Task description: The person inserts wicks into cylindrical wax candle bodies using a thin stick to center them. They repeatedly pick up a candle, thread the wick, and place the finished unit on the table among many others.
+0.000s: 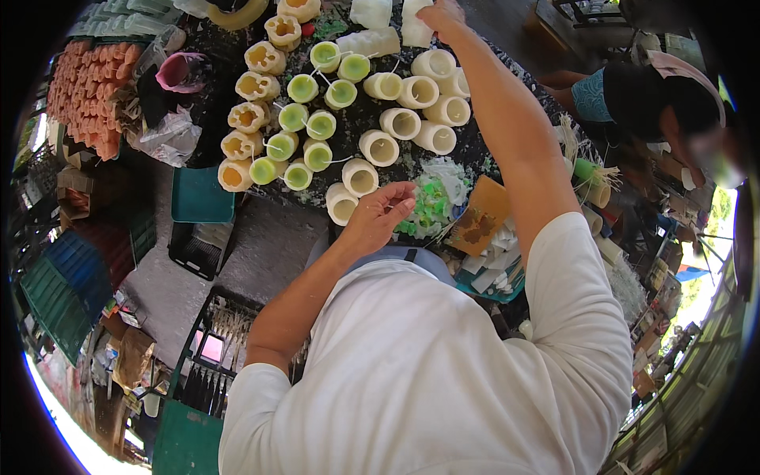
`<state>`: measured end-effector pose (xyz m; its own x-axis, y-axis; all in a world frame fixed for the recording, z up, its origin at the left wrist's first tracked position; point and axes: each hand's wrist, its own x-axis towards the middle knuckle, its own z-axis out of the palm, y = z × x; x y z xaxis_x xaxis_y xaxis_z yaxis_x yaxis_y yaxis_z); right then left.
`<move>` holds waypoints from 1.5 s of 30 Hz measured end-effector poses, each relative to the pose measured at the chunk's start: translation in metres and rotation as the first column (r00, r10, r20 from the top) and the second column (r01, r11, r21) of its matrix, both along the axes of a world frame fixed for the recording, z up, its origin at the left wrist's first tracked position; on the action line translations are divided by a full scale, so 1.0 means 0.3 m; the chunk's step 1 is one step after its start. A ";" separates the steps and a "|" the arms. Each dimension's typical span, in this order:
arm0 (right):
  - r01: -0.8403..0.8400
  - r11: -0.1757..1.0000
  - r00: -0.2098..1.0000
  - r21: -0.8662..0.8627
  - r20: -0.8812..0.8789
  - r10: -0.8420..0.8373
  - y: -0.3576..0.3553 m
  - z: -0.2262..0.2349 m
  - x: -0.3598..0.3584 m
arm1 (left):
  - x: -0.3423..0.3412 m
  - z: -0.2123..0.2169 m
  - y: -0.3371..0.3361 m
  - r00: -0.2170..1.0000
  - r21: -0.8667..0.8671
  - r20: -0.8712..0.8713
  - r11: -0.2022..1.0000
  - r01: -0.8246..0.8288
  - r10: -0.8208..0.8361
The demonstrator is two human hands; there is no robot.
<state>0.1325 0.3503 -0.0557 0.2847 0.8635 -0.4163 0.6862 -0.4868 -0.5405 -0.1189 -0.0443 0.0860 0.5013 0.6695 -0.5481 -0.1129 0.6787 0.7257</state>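
My right arm reaches across the dark table, and my right hand grips the edge of a whitish wax piece at the far side. My left hand is close to my body at the near edge, thumb and fingers drawn together; whatever may be between them is too small to make out. Beside it stand hollow cream candle cups, with several more in rows further back. Left of those are cups filled with green wax, white wicks sticking out. A column of scalloped cups with amber insides lines their left.
Green and white wax scraps lie by my left hand, near a tan slab and a teal tray of white pieces. A pink cup and stacked orange-pink wax pieces are at left. Another person is at right.
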 end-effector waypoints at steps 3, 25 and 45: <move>-0.138 0.936 0.990 0.323 0.063 0.124 -0.196 0.392 -0.057 | -0.033 0.068 -0.010 0.990 0.180 -0.137 0.983 0.047 -0.022; -0.718 0.688 0.679 0.105 0.321 0.660 -1.668 0.251 0.350 | 0.261 -0.068 -0.135 0.960 0.548 -0.258 0.835 0.052 0.109; 0.451 0.888 0.140 -0.083 -0.977 -0.163 -1.717 0.706 0.234 | 0.254 0.124 -0.202 0.914 0.790 -0.330 0.599 0.132 0.235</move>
<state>0.2026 -0.1648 0.1561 0.0627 0.8996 -0.4322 -0.6004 -0.3119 -0.7364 -0.0428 -0.1049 0.1231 0.3362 0.9384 0.0803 0.2643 -0.1759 0.9483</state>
